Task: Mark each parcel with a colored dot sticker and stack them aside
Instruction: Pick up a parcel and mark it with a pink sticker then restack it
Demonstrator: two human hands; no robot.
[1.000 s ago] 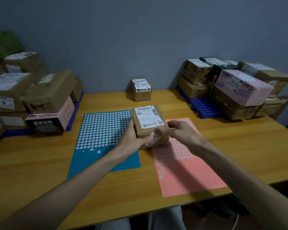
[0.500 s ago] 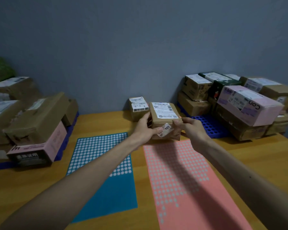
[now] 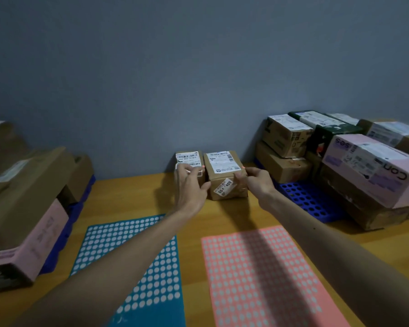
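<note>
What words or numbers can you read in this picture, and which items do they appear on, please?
"409": tilted white tag on the front of the right small parcel.
"Con": large print on the pink box, rotated.
"ses": purple print on the same pink box.
Shipping labels on the left small parcel and the stacked boxes: too blurred to read reliably.

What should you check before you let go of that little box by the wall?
1. Small parcel sits flat on the table: ok.
2. Dot sticker on it: a tiny pink spot shows at its top right corner: ok.
3. Lined up beside the neighbour parcel: ok; touching it: cannot tell.
4. Grip: right hand pinches its right edge, left hand only touches it with the thumb: ok.
5. Pink sheet and blue sheet lie flat, nearer than the parcels: ok.
</note>
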